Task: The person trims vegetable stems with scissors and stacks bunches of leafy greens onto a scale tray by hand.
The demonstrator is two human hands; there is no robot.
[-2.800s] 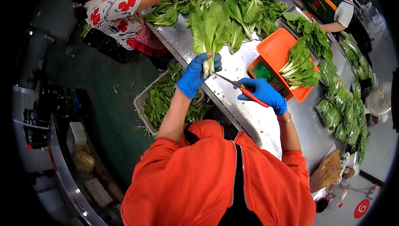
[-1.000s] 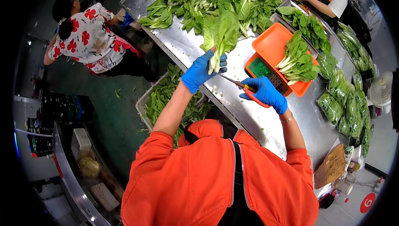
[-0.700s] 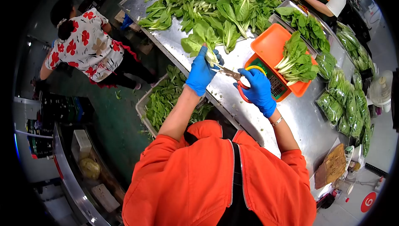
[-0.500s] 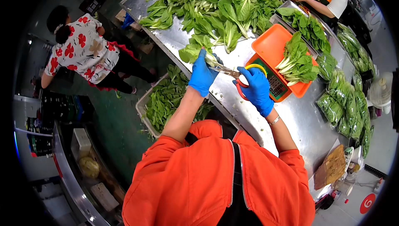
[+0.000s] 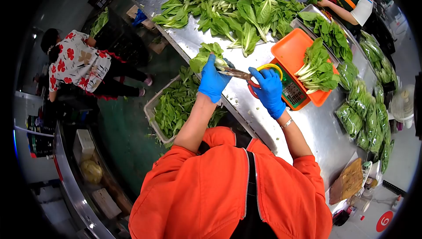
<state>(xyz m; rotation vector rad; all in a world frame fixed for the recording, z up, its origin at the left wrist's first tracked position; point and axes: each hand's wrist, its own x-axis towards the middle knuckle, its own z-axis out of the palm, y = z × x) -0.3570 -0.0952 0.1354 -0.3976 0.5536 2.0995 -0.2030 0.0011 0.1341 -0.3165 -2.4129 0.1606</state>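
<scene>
Both hands wear blue gloves. My left hand [image 5: 214,81] is closed around a small bunch of leafy greens [image 5: 205,57], held over the near edge of the metal table [image 5: 259,118]. In my right hand [image 5: 268,90] are scissors [image 5: 238,74] with red and yellow handles, their blades at the pale stem end of the bunch. To the right of the scissors stands a scale [image 5: 293,90] with an orange tray [image 5: 290,48], and more greens [image 5: 317,68] lie in that tray.
A large pile of greens [image 5: 237,6] covers the table's far part. Bagged greens [image 5: 368,111] lie at right. A crate of leaves [image 5: 153,112] stands below the table edge. One person [image 5: 81,63] is at left, another [image 5: 345,1] at far right.
Earlier the bunch stood upright in my left hand; now it is tilted to the left, with the blades against its stems. The person at left has moved away from the table beside stacked crates.
</scene>
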